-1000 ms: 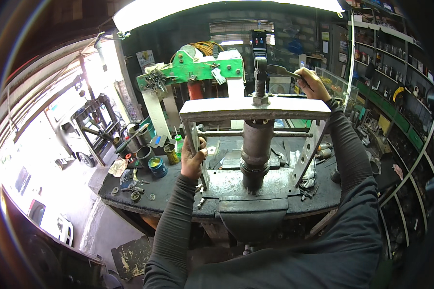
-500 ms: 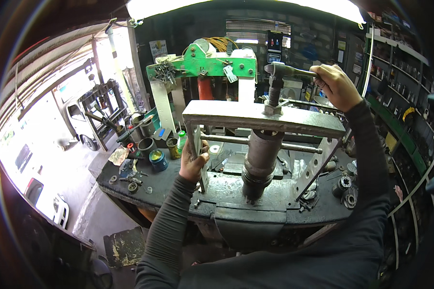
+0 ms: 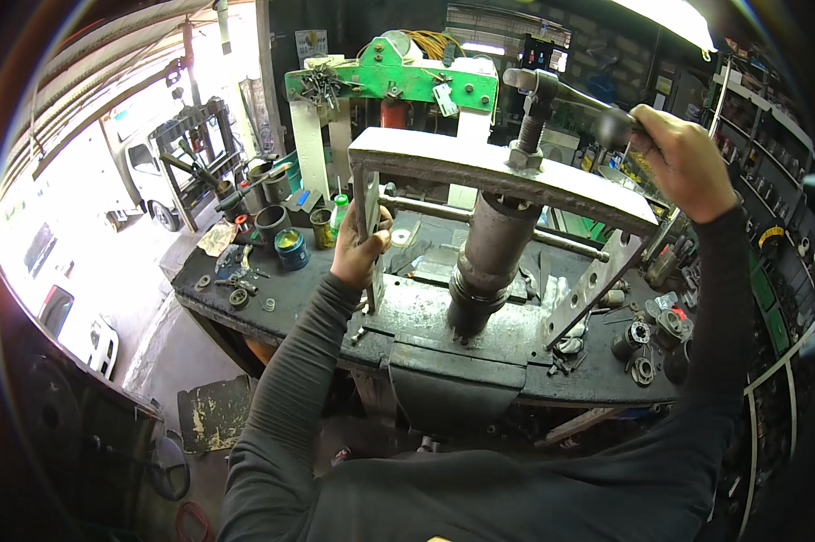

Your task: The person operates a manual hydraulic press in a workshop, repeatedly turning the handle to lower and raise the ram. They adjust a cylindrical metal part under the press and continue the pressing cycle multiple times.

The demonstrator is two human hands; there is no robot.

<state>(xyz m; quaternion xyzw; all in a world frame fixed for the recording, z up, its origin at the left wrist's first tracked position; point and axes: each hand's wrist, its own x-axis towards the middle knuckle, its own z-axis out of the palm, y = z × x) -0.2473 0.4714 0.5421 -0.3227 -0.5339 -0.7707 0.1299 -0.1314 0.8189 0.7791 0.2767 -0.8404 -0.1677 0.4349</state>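
My left hand (image 3: 362, 253) is wrapped round the left upright of a heavy steel press frame (image 3: 507, 179). At the upper right, my right hand (image 3: 688, 164) is closed at the end of a ratchet wrench handle (image 3: 575, 98); the fingers are partly hidden. The wrench's head sits on top of a threaded screw (image 3: 529, 135), which passes through a large nut (image 3: 525, 158) on the top bar. Beneath the bar stands a thick metal cylinder (image 3: 498, 239), slightly tilted, its lower end on the bench. A steel rod (image 3: 561, 244) runs across behind the cylinder.
On the dark workbench (image 3: 335, 348) stand a blue tub (image 3: 290, 248), a green-capped bottle (image 3: 339, 213) and several loose metal parts. A green-topped press (image 3: 407, 81) rises behind. Shelves (image 3: 778, 163) line the right side. A vehicle (image 3: 145, 172) stands outside at left.
My right hand has swung the wrench handle toward me and a little right. The view has tilted, so the frame sits differently in it. My left hand keeps its hold on the upright.
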